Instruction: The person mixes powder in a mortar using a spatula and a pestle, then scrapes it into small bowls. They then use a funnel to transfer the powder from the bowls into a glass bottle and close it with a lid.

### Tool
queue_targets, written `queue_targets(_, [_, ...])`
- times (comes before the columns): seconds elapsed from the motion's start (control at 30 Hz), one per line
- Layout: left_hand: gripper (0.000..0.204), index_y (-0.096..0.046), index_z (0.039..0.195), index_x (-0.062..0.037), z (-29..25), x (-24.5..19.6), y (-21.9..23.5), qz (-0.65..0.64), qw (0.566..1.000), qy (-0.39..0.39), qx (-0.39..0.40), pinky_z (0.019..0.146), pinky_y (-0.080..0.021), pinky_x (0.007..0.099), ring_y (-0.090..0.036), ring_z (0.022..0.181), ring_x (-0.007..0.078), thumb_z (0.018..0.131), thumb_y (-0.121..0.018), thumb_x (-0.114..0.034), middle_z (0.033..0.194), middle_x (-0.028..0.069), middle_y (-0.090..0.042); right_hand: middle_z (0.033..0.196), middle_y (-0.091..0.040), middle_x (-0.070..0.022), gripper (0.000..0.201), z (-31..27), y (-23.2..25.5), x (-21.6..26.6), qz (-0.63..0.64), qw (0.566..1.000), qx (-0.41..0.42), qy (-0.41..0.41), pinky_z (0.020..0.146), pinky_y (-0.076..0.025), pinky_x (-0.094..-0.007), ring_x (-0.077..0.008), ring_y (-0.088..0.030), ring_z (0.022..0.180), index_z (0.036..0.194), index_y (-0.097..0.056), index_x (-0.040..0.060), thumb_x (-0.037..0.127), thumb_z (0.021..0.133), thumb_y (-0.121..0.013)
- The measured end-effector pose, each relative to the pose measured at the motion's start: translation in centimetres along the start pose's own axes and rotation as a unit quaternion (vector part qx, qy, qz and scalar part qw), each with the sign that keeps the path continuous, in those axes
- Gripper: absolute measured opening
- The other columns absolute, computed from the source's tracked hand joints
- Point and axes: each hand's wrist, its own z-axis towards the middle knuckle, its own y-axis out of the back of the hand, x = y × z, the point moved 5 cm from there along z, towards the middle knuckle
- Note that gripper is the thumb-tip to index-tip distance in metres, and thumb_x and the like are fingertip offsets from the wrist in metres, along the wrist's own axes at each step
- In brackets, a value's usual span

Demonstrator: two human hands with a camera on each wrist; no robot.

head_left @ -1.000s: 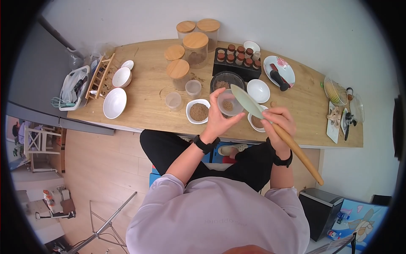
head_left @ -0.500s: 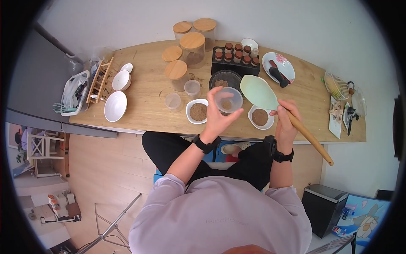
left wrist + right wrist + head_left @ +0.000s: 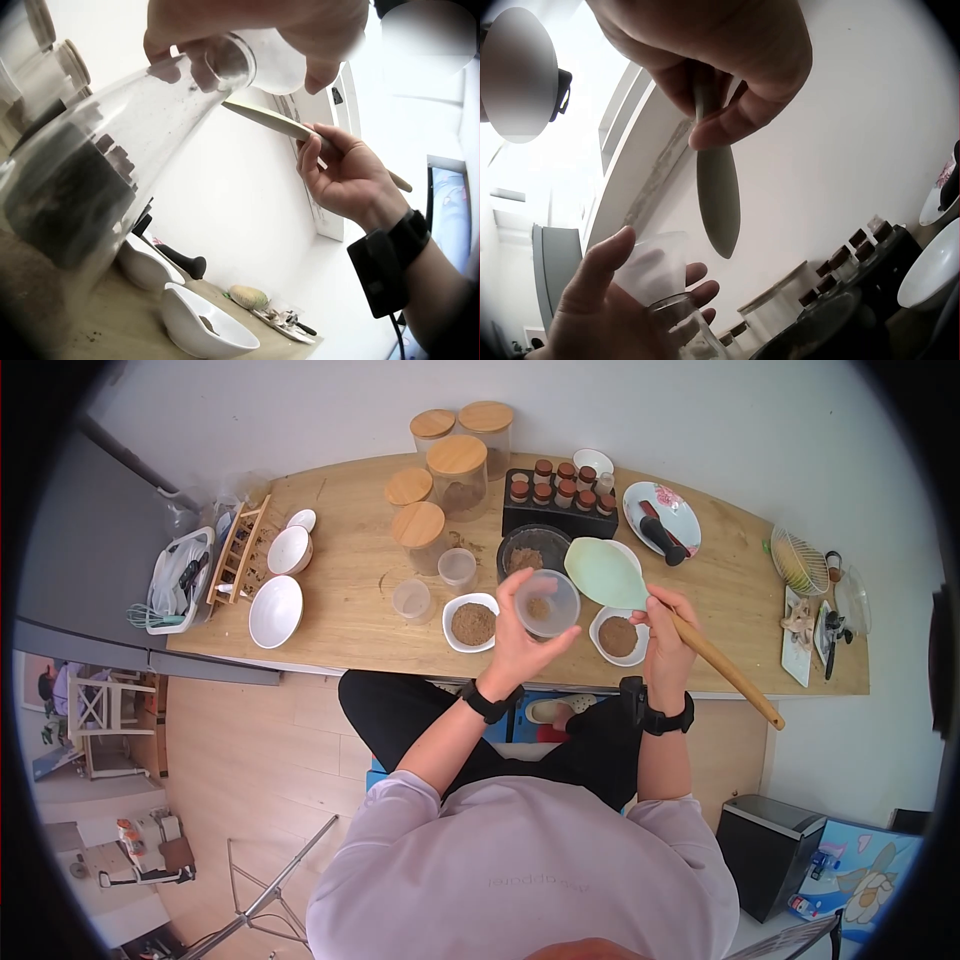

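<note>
In the head view my left hand (image 3: 525, 648) curls round a translucent funnel-shaped cup (image 3: 562, 592), with brown powder showing through its middle. The left wrist view shows the neck of a clear glass bottle (image 3: 161, 105) joined to this cup beneath the fingers. My right hand (image 3: 668, 645) grips a spatula (image 3: 607, 573) with a pale green leaf-shaped blade and a wooden handle (image 3: 735, 680), near where the two join. The blade is beside the cup on its right. White bowls of brown powder stand either side, one on the left (image 3: 472, 625), one on the right (image 3: 618, 638).
A black spice rack (image 3: 530, 520) with brown-capped jars stands behind a dark bowl (image 3: 510, 552). Wooden-lidded canisters (image 3: 420, 525) and small clear cups (image 3: 411, 600) are to the left. A floral plate (image 3: 675, 510) lies at the back right; empty white bowls (image 3: 275, 612) sit far left.
The spatula blade has swung from edge-on over the cup to broad face showing on its right, then shifted slightly left. My left hand keeps its hold and stays nearly in place.
</note>
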Motion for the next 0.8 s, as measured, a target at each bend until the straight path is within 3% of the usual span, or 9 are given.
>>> queue_targets(0.07, [0.091,-0.027,0.143,-0.0066,0.0,0.6,0.1,-0.082,0.995,0.046,-0.028,0.101,-0.044,0.0388,-0.056,0.115,0.0236,0.073,-0.085,-0.014,0.118,0.0136,-0.060,0.096,-0.065,-0.0088,0.019,0.0,0.0,0.0,0.001,1.000,-0.004,-0.002,0.073,-0.054,-0.0286,-0.0150,-0.066,0.077,0.111,-0.066,-0.0059,0.005,0.095,-0.060])
queue_targets(0.17, [0.090,-0.027,0.143,-0.0065,-0.1,1.0,-0.1,-0.053,0.998,0.023,0.012,0.100,-0.045,0.0379,-0.057,0.114,0.0229,0.074,-0.084,-0.013,0.119,0.0132,-0.059,0.093,-0.065,-0.0085,0.019,0.0,0.0,-0.3,0.000,1.000,-0.011,-0.019,0.072,-0.055,-0.0279,-0.0144,-0.066,0.076,0.110,-0.066,-0.0056,0.005,0.095,-0.061])
queue_targets(0.27, [0.090,-0.027,0.144,-0.0066,0.0,1.8,0.2,-0.080,0.995,0.064,-0.021,0.099,-0.045,0.0374,-0.057,0.113,0.0225,0.074,-0.083,-0.012,0.120,0.0132,-0.058,0.091,-0.066,-0.0084,0.019,0.0,-0.1,-0.7,0.001,0.999,-0.011,-0.030,0.072,-0.055,-0.0272,-0.0139,-0.066,0.076,0.110,-0.066,-0.0054,0.005,0.095,-0.061])
queue_targets(0.4, [0.091,-0.025,0.145,-0.0066,-0.2,0.8,-0.3,-0.015,1.000,0.020,-0.011,0.099,-0.045,0.0374,-0.057,0.112,0.0222,0.074,-0.082,-0.011,0.119,0.0129,-0.059,0.092,-0.065,-0.0073,0.019,0.0,-0.3,-0.9,0.002,0.999,-0.020,-0.031,0.071,-0.054,-0.0267,-0.0139,-0.065,0.075,0.110,-0.066,-0.0048,0.007,0.096,-0.059])
queue_targets(0.6, [0.095,-0.021,0.147,-0.0067,-0.4,1.5,-0.3,-0.045,0.999,0.015,-0.003,0.100,-0.044,0.0379,-0.057,0.112,0.0225,0.074,-0.083,-0.011,0.119,0.0127,-0.058,0.092,-0.062,-0.0061,0.022,0.7,-1.1,1.8,-0.128,0.986,-0.057,0.094,0.067,-0.049,-0.0262,-0.0119,-0.059,0.072,0.094,-0.068,-0.0044,0.014,0.100,-0.057])
queue_targets(0.7, [0.098,-0.019,0.148,-0.0068,-0.5,1.5,-0.3,-0.043,0.999,0.003,0.001,0.101,-0.044,0.0379,-0.057,0.113,0.0228,0.074,-0.084,-0.014,0.119,0.0126,-0.058,0.088,-0.062,-0.0056,0.031,1.6,-1.1,2.9,-0.232,0.958,-0.036,0.163,0.070,-0.047,-0.0276,-0.0126,-0.058,0.086,0.083,-0.062,-0.0027,0.018,0.103,-0.052])
queue_targets(0.8, [0.100,-0.018,0.148,-0.0063,-0.5,1.4,-0.2,-0.043,0.999,0.007,0.002,0.101,-0.044,0.0385,-0.057,0.114,0.0239,0.074,-0.085,-0.015,0.119,0.0131,-0.058,0.080,-0.061,-0.0035,0.032,2.9,-2.2,2.0,-0.163,0.981,0.015,0.102,0.068,-0.045,-0.0271,-0.0108,-0.057,0.081,0.078,-0.057,-0.0007,0.020,0.103,-0.054])
